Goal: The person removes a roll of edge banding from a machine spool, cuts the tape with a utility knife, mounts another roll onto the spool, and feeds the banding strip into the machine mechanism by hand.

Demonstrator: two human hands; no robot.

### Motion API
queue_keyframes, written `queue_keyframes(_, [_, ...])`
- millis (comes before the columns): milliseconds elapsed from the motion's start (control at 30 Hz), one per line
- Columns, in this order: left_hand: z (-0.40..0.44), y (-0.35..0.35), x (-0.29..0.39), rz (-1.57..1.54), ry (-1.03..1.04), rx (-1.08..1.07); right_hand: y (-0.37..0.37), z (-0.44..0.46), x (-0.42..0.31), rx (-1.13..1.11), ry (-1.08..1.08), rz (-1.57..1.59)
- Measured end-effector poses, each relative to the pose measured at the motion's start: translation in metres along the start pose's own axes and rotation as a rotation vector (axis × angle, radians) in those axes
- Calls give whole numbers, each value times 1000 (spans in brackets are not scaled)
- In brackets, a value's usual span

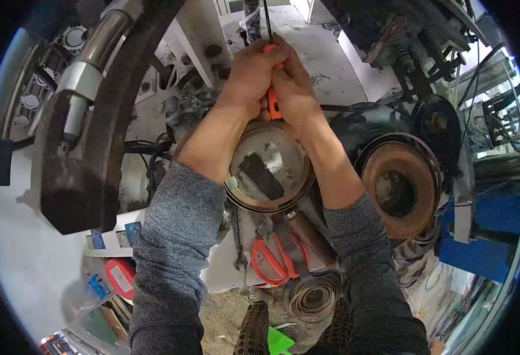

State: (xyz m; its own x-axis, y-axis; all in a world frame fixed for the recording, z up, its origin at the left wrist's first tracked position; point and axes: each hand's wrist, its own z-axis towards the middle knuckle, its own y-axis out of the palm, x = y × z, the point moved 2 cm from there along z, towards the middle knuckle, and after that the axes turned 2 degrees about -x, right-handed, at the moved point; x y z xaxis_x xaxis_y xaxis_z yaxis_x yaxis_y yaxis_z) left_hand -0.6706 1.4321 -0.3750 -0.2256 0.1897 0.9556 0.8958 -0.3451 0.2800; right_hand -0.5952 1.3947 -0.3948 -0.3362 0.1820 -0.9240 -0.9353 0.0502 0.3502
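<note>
Both of my hands are closed around an orange-handled tool (273,102) at the upper middle, with a thin dark shaft rising from its top end. My left hand (245,80) wraps the handle from the left. From the right, my right hand (295,89) grips the same handle, its fingers touching those of the left. Just below the hands lies a round metal-rimmed dish (283,160) with a dark rectangular block (261,176) on it. Farther down are red-handled scissors (271,260) and a wrench (238,239).
A dark machine arm (82,177) stands at the left. On the right sits a rusty round bowl (410,204) near a blue panel (484,236). A coiled strap (312,297) lies below the scissors. Dark machinery (396,41) overhangs the upper right.
</note>
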Motion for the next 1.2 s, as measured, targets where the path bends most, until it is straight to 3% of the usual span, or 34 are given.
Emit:
queue_keyframes(167, [-4, -4, -5, -12, -7, 52, 4, -4, 3, -8, 89, 64])
queue_keyframes(267, [-3, -7, -9, -29, -4, 29, -1, -1, 12, -87, -14, 6])
queue_keyframes(667, [-18, -5, -3, -54, -25, 71, 1, -7, 13, -88, 39, -44])
queue_keyframes(967, [-21, -6, -12, -66, 29, 94, 5, -18, 6, -92, 116, 98])
queue_keyframes(1167, [-30, -2, -5, -49, 35, 96, -1, -16, 16, -111, -40, -107])
queue_keyframes(1200, [-29, -2, -7, -36, 54, 108, 1, -18, 13, -119, -7, -29])
